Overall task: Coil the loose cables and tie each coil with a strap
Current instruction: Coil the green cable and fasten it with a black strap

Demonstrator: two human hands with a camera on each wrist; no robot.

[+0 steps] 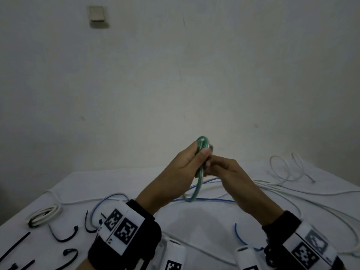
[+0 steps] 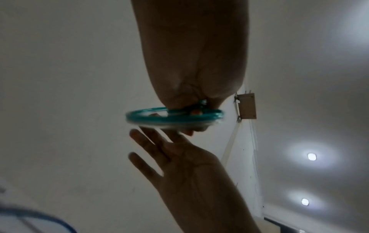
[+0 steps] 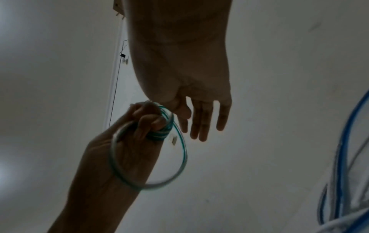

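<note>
Partly hidden: green coil (image 1: 199,173) | left hand (image 1: 182,168) grips it

A plain off-white plastered wall (image 1: 175,75) fills the view, dim and faintly marked, with a small beige wall box (image 1: 96,15) high up. Below it runs a white cloth-covered surface (image 1: 194,221). Two round ceiling lights (image 2: 311,156) glow overhead.
</note>
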